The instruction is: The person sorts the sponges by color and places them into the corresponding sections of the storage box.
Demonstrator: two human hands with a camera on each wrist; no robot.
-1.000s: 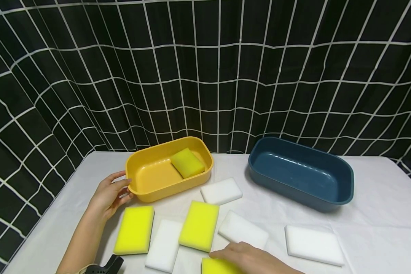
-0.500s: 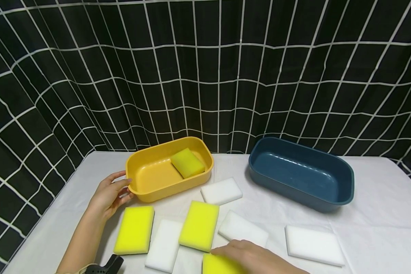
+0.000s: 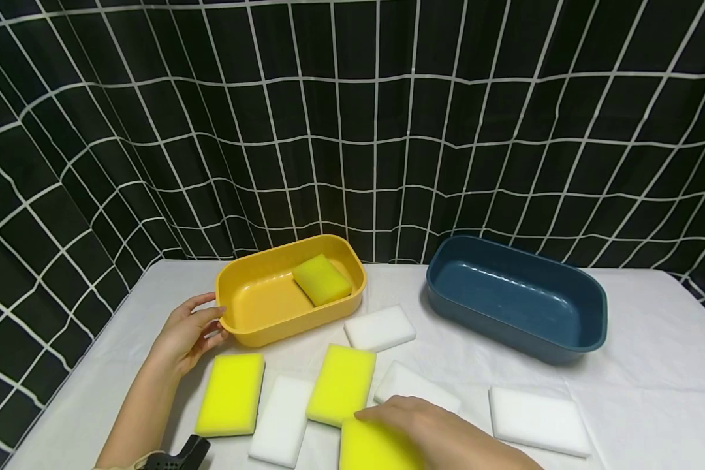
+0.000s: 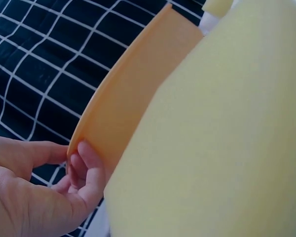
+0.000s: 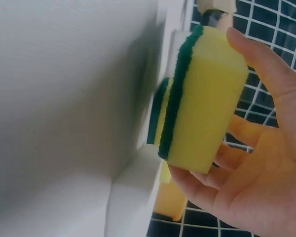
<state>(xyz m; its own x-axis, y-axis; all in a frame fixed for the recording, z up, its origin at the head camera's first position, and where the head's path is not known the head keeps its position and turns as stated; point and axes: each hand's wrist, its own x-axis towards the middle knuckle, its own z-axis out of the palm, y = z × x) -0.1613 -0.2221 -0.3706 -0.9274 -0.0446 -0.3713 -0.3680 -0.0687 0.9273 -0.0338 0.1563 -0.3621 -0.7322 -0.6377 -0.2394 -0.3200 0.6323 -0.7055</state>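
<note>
Yellow scouring sponge with a green pad: where is it seen?

It is seen at the near edge of the head view, grasped in the right hand. The thumb is set against one end, and the other fingers are curled about the opposite end. Its green pad is turned toward the white tablecloth.

And how is the left hand placed?

The left end of the yellow tray is gripped at the rim by its bent fingers. One loose yellow sponge is contained in that tray, toward the right end.

What else is laid out?

Two more yellow sponges are set in front of the tray. Four white sponge blocks are scattered about, one of them partly covered by the right hand. Farther right, a dark blue tray is placed before a black-and-white checked curtain.
</note>
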